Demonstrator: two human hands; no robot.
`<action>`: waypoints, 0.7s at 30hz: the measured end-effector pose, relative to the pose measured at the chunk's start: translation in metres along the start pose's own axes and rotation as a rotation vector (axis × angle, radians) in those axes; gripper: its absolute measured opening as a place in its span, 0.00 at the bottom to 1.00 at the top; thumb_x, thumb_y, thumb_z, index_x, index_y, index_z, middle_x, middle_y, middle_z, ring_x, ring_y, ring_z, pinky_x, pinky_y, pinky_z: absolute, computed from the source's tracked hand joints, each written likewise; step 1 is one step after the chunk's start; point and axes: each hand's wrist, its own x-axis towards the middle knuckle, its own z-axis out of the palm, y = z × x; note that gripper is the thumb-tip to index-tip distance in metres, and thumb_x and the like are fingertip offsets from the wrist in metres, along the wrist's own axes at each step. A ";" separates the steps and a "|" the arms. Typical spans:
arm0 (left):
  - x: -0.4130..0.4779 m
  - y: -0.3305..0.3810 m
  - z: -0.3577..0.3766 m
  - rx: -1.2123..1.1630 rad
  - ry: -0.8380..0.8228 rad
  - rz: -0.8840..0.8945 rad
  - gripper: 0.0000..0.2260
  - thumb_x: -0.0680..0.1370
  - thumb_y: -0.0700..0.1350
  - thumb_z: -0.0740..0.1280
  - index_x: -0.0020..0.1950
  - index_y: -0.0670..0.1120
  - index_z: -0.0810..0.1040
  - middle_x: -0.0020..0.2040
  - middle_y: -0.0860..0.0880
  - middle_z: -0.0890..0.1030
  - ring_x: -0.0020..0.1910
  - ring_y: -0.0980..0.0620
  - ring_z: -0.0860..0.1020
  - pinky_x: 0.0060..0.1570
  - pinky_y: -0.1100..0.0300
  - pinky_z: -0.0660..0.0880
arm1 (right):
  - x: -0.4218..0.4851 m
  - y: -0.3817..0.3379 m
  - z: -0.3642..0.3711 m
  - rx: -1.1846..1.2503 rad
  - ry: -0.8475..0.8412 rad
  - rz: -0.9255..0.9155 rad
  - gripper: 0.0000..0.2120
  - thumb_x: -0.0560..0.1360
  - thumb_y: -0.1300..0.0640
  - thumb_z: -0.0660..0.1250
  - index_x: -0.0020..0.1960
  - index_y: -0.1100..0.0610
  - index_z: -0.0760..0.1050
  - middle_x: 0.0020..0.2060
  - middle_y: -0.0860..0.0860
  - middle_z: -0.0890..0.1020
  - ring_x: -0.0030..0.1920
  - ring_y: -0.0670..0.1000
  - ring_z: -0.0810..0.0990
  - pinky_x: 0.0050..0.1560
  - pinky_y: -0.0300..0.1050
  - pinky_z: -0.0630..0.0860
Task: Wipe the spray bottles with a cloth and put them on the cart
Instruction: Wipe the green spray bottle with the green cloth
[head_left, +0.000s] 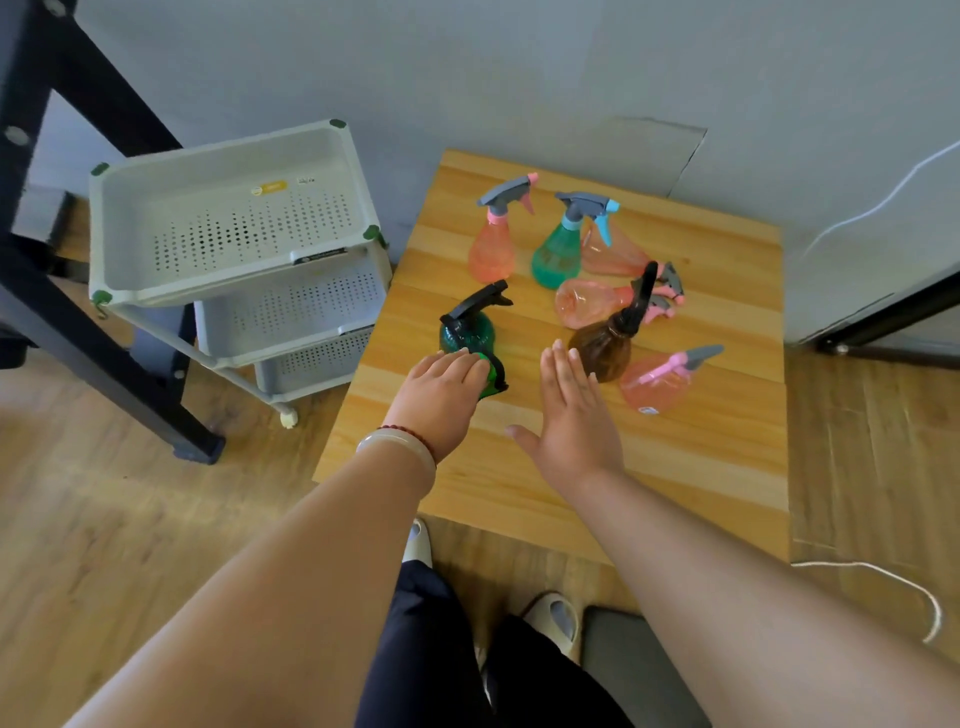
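On the head view, the left hand (441, 389) lay with fingers curled over a bright green item with a black edge (491, 376) on the pale wooden table (701, 467); whether this was cloth or bottle could not be determined. The right hand (574, 410) hovered flat, fingers straight, holding nothing, just beside the brown plastic spray bottle with a black trigger (602, 351). Every bottle seen stood or lay on the table. The grey perforated three-tier plastic cart (208, 171) stood to the table's left. Assessment: the task was at its opening and nothing had been transferred yet. The next move called for securing one bottle and wiping it before carrying it left to the cart.
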 end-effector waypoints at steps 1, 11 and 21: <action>-0.001 0.003 0.006 0.003 -0.002 -0.001 0.23 0.83 0.37 0.55 0.79 0.41 0.58 0.79 0.44 0.62 0.79 0.47 0.57 0.77 0.55 0.48 | -0.003 0.004 0.004 0.004 -0.006 -0.003 0.44 0.80 0.38 0.58 0.79 0.57 0.34 0.79 0.51 0.35 0.79 0.51 0.35 0.77 0.46 0.38; 0.006 0.010 0.076 -0.072 -0.038 0.080 0.24 0.65 0.29 0.76 0.61 0.33 0.78 0.59 0.35 0.81 0.58 0.37 0.81 0.59 0.43 0.76 | 0.001 0.035 0.056 0.005 -0.027 0.068 0.45 0.79 0.36 0.56 0.79 0.58 0.34 0.79 0.52 0.35 0.79 0.51 0.35 0.77 0.46 0.37; 0.039 -0.004 0.140 -0.115 -0.023 0.057 0.22 0.76 0.32 0.67 0.70 0.34 0.71 0.70 0.36 0.74 0.70 0.38 0.73 0.69 0.47 0.68 | 0.033 0.056 0.116 0.078 0.043 0.068 0.44 0.78 0.34 0.55 0.79 0.57 0.36 0.79 0.51 0.38 0.72 0.44 0.30 0.73 0.43 0.33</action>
